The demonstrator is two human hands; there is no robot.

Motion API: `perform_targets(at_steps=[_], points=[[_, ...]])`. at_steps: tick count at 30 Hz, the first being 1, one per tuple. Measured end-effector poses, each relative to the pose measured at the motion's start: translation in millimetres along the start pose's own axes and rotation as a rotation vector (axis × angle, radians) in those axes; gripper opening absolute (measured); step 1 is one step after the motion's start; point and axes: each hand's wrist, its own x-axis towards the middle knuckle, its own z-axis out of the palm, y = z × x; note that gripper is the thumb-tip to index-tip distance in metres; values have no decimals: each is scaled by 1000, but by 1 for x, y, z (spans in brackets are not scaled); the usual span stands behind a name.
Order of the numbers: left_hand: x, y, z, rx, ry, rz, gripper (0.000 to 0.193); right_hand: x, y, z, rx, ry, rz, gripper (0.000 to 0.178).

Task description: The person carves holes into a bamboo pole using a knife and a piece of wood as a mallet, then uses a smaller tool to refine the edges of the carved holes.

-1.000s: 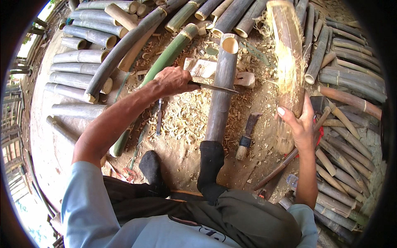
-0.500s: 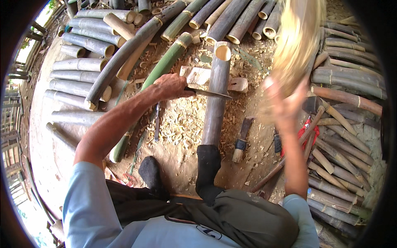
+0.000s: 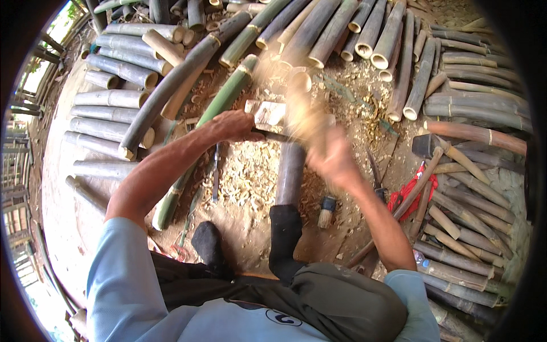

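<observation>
L hand (image 3: 231, 125) clamped on handle of a flat-bladed metal chopping knife (image 3: 266, 114), blade laid across the dark grey bamboo pole (image 3: 289, 171) just right of that grip. R hand (image 3: 333, 159) closed round a pale wooden club (image 3: 302, 111), blurred, right above the blade. Pale wood chips (image 3: 245, 176) below L grip.

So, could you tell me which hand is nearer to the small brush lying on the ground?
Right. The right hand is blurred just above the brush; the left hand is farther, up and left, across the bamboo pole.
</observation>
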Motion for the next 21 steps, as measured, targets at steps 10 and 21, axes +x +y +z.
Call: perform_targets(at_steps=[10,21], points=[[17,-27,-9,-503,-459,-230,44,11,-33,-60,534,-23,133,64],[-72,53,40,128,685,173,36,-43,38,-63,791,30,358,47]])
